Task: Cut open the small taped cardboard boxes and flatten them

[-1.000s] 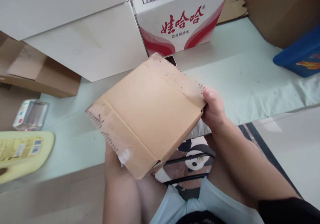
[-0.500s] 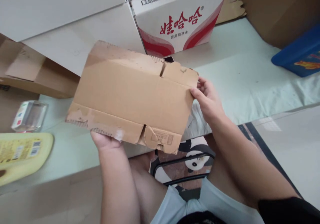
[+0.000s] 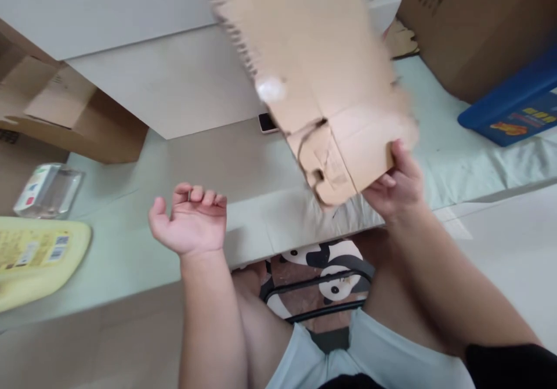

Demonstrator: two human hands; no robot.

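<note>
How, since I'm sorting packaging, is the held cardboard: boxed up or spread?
Spread: the cardboard looks broad and flat, its notched flap splayed outward.

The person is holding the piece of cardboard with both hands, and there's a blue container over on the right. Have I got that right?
Not quite: only the right hand holds the piece of cardboard. The left hand is empty and apart from it, as the head view shows. The blue container is indeed on the right.
</note>
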